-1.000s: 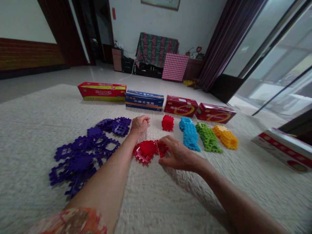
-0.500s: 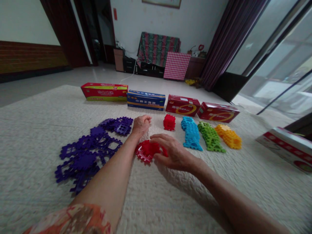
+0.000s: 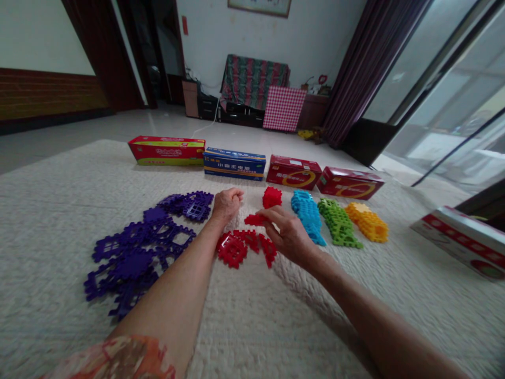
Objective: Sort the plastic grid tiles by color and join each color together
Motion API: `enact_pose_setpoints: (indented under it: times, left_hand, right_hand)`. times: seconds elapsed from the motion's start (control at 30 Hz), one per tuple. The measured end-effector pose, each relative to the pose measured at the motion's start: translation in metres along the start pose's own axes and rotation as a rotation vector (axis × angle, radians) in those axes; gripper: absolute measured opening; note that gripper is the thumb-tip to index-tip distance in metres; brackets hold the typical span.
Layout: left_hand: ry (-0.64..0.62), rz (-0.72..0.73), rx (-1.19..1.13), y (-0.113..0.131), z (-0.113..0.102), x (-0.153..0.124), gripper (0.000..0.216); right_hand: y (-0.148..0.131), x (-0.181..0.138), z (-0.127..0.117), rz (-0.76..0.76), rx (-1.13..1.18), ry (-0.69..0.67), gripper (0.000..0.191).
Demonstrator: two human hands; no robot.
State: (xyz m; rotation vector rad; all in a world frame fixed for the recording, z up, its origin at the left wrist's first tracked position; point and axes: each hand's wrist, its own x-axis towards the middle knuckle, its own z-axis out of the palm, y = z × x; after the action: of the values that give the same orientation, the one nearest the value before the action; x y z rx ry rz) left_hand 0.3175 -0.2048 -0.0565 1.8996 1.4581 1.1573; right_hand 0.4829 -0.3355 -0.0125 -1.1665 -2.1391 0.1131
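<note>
My right hand [image 3: 287, 231] pinches a flat red interlocking plastic piece [image 3: 254, 219] between thumb and fingers, just above the mat. Below it lie loose red pieces: a square plate [image 3: 232, 249] with notched edges and a triangular one [image 3: 268, 249], with another between them. Beyond the hand stands a neat red stack [image 3: 272, 197]. My left hand [image 3: 229, 204] rests on the mat as a loose fist, with no piece showing from it. Left of that forearm spreads a pile of purple interlocking pieces [image 3: 136, 262], partly hidden by the arm.
Blue [image 3: 307, 216], green [image 3: 338, 223] and yellow [image 3: 366, 222] stacks stand in rows at the right. Behind them is a line of boxes, including a blue box [image 3: 234, 163] and a red and yellow-green one [image 3: 168, 151]. Another box [image 3: 461, 239] lies far right on the cream mat [image 3: 244, 326].
My right hand has lifted a red piece off the loose red pile and carried it forward, towards the red stack. The remaining red pieces are now uncovered. My left hand stays in place.
</note>
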Motion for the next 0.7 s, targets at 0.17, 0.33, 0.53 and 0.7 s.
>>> enact_pose_setpoints:
  times: [0.17, 0.33, 0.53, 0.7]
  left_hand:
    - [-0.005, -0.012, 0.043, 0.004, -0.002, -0.001, 0.036]
    - [0.005, -0.003, 0.01, 0.003, -0.001, -0.001, 0.037]
    - [0.01, -0.001, 0.007, 0.003, 0.0, -0.001, 0.036]
    - [0.007, 0.003, -0.001, 0.003, -0.001, -0.002, 0.036]
  right_hand:
    - [0.039, 0.014, -0.017, 0.252, -0.112, 0.061, 0.035]
    - [0.061, 0.024, -0.019, 0.303, -0.071, 0.055, 0.027]
    - [0.063, 0.02, -0.011, 0.222, -0.072, 0.067, 0.022]
    - [0.062, 0.02, -0.014, 0.156, -0.189, 0.087, 0.021]
